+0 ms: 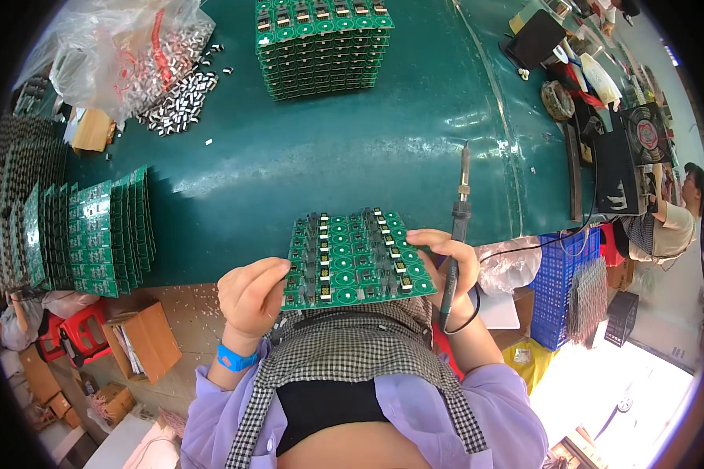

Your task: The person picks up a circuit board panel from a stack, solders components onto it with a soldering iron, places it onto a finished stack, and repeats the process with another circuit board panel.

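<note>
Held up in front of my body at the table's near edge is a green circuit board panel (353, 258), with rows of black and white components and round pads. The fingers of my left hand (252, 297) pinch its left edge. My right hand (455, 270) has its fingertips on the right edge while a soldering iron (459, 227) lies in the same hand. The iron's tip points up and away over the table, apart from the panel, and its cord loops behind my wrist.
A stack of green boards (325, 55) stands at the far side of the dark green table (305, 148). Upright boards (94, 234) fill the left. A plastic bag (125, 55) and loose small parts (181, 102) lie behind them. At right are a fan (645, 133), blue crate (559, 289) and another person (665, 219).
</note>
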Tool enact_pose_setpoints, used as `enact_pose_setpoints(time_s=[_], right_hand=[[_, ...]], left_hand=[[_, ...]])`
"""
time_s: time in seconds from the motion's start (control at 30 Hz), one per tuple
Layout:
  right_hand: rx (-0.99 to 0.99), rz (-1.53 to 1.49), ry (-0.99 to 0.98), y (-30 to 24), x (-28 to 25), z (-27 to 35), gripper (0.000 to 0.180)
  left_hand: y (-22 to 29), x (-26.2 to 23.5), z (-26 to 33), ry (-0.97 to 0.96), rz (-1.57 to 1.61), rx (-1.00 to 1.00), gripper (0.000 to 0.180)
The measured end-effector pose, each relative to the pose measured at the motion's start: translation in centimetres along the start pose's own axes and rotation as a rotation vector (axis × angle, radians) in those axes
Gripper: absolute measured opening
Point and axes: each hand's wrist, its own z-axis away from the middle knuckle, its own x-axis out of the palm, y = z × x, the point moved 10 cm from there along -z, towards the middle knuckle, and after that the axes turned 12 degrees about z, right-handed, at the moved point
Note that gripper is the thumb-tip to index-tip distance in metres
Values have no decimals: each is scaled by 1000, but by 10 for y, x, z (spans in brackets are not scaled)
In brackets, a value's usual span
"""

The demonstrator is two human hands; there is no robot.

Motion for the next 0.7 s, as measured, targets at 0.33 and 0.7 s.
enact_pose_setpoints(time_s=[0.33,0.7], right_hand=[[90,-59,-10,24,8,2,39],[112,-64,-28,22,4,0,39]], left_hand=[[-11,2,2,15,115,-106,20],[-13,2,5,21,141,-119,18]])
